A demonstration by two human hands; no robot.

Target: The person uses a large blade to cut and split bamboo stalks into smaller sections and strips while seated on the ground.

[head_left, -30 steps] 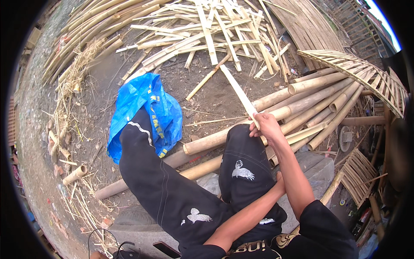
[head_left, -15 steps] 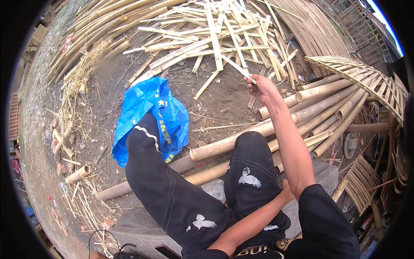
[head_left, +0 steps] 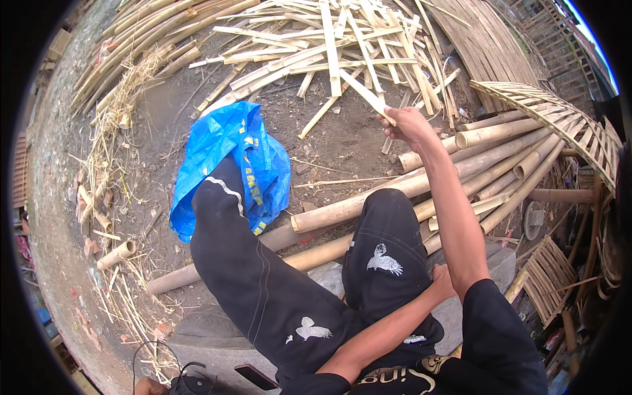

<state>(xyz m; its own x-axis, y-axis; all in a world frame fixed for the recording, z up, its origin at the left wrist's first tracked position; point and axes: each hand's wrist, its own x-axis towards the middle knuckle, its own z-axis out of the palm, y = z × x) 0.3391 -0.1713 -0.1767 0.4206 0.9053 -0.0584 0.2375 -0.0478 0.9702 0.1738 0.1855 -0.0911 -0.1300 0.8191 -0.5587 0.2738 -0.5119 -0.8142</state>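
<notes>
My right hand (head_left: 407, 126) reaches out past my right knee. Its thumb and fingers are pinched on the near end of a pale split bamboo strip (head_left: 362, 91), whose far end lies at the edge of a loose pile of similar bamboo strips (head_left: 289, 62). My left forearm crosses my lap, and my left hand (head_left: 442, 283) rests closed beside my right thigh, close to my right elbow. The curled fingers are mostly turned away, so whatever they hold is hidden.
A blue plastic sheet (head_left: 263, 171) wraps my left lower leg. Thick bamboo poles (head_left: 368, 214) lie across the ground beneath my knees. More poles (head_left: 141, 33) are stacked at far left. A woven bamboo panel (head_left: 546, 112) stands at right. Straw (head_left: 125, 105) litters the left side.
My right hand has shifted slightly right and turned, its back now showing more. The strip's near end has moved with it. My left hand stays beside my thigh.
</notes>
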